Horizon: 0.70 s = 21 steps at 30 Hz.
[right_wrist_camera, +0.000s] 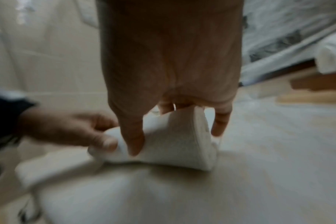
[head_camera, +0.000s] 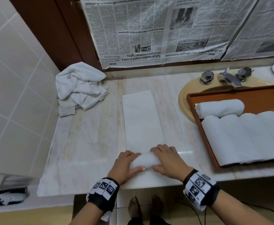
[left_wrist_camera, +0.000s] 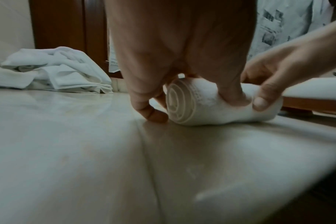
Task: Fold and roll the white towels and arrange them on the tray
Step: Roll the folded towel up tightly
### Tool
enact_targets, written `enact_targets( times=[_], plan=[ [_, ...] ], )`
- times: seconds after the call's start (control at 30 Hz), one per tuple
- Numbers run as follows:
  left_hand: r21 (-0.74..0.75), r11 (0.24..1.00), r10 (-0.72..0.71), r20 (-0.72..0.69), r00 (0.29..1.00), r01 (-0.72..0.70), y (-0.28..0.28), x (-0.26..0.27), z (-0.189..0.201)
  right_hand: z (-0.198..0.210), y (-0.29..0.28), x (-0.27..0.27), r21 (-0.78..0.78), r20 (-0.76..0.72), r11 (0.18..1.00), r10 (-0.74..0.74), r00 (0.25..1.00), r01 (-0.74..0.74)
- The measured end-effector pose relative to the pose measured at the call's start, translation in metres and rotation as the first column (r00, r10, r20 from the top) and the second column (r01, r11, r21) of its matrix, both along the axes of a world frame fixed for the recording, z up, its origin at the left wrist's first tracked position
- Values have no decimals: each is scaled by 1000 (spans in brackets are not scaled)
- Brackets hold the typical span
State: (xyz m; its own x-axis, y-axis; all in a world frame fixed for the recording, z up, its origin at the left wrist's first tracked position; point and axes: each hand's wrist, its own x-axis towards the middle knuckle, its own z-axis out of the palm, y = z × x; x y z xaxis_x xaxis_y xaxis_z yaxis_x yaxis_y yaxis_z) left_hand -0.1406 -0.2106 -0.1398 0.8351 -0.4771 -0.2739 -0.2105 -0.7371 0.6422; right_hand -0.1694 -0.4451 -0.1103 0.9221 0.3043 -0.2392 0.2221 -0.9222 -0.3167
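Left hand (head_camera: 125,164) and right hand (head_camera: 166,161) both curl around the towel (head_camera: 142,120), rolled at its 6 o'clock end; tray (head_camera: 198,120) at 3 o'clock.

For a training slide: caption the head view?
Left hand and right hand roll a folded towel beside the tray.

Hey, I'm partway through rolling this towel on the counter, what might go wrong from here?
The roll is started at the near end while most of the folded strip lies flat; uneven pressure from the left hand and right hand may skew it into a cone. It sits near the counter edge, so loosening your grip might let it unroll or slip off.
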Motion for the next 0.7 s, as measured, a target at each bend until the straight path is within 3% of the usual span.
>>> enact_targets(
  times=[0.1, 0.2, 0.3, 0.37, 0.47, 0.53, 0.6, 0.7],
  plan=[
    [22, 999, -24, -73, 997, 26, -3, 8, 6, -10, 6, -12, -62, 204, 996, 68, 977, -56],
    [29, 999, -43, -27, 999, 44, -3, 10, 10, -11, 5, -10, 24, 239, 997, 65, 969, -73],
    [7, 999, -35, 105, 994, 34, 0, 5, 9, -9, 1, 2, 148, 137, 988, 29, 990, -49],
    [32, 998, -52, 171, 984, 47, 0, -1, 6, -6, -1, 9, 266, -21, 963, -28, 999, 32],
    [58, 998, -21, 148, 989, 13, -3, -5, 4, 0, -6, 19, 350, -217, 928, -52, 975, 128],
    [71, 997, -21, 107, 994, 14, -5, -2, 4, 1, -8, 20, 331, -247, 934, -51, 968, 134],
    [53, 999, -14, 35, 999, 12, -6, 4, 7, -3, -7, 15, 211, -32, 975, -67, 997, 72],
    [12, 1000, 20, -52, 998, -20, -9, 12, 12, -8, 2, -3, 48, 248, 999, -12, 969, 1]
  ],
)
